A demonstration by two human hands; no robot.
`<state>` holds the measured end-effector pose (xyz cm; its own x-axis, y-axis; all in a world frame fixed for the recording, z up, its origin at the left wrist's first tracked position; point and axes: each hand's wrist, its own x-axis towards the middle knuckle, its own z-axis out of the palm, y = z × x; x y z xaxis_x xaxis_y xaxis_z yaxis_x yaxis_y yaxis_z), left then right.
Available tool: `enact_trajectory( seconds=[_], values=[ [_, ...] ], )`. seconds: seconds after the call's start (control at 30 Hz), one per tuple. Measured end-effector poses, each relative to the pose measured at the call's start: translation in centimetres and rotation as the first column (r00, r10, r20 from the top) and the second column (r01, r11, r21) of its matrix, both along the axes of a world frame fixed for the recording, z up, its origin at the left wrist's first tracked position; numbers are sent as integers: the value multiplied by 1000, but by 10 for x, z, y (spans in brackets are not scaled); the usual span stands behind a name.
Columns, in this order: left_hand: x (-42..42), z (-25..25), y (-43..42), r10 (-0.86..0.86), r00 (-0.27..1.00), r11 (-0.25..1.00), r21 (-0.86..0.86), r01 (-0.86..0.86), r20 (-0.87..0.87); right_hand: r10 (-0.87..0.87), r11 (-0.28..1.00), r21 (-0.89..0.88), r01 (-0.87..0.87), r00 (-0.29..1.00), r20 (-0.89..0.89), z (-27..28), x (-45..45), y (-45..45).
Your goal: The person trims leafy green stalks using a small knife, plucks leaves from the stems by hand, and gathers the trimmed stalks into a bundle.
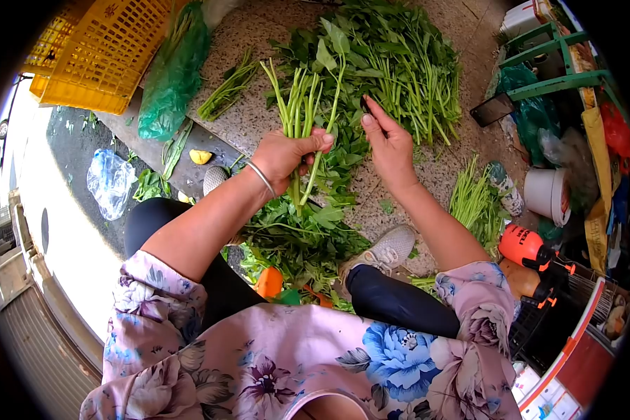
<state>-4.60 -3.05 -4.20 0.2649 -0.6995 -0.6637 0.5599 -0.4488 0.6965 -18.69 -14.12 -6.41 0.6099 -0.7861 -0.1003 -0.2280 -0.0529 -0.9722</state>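
My left hand (287,155), with a bangle at its wrist, is closed around a bunch of water spinach (299,105). The cut stem ends point up and away, and one longer leafy stem (334,91) slants across under the thumb. To its right, my right hand (393,150) is raised, thumb and forefinger pinched near a small dark thing (364,104) whose kind I cannot make out. Beyond both hands lies a large heap of water spinach (413,77) on the speckled stone floor. Loose leafy greens (294,241) are piled below, between my feet.
A yellow plastic crate (105,52) and a green plastic bag (177,77) stand at the upper left. A small bundle of stems (229,85) lies nearby. On the right are thin greens (472,199), a white bucket (544,194), an orange spray bottle (519,243) and a green metal frame (560,84).
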Motion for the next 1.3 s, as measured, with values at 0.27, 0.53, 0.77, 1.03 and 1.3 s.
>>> enact_trajectory(
  seconds=[0.27,0.53,0.77,1.03,1.3],
  values=[
    [-4,0,2,11,998,999,47,-14,69,65,980,180,-85,992,111,4,8,2],
    [-4,-3,2,18,999,999,45,-20,42,76,979,183,-93,992,97,3,9,-3],
    [-3,-5,4,5,998,999,41,-8,67,123,973,189,-129,991,46,6,11,-6],
    [-2,-4,5,-21,997,997,75,16,79,-55,961,-273,28,994,-93,-9,6,-12],
    [7,-8,10,-101,981,990,118,82,166,169,581,779,-237,971,170,-1,-34,-29]
  ],
)
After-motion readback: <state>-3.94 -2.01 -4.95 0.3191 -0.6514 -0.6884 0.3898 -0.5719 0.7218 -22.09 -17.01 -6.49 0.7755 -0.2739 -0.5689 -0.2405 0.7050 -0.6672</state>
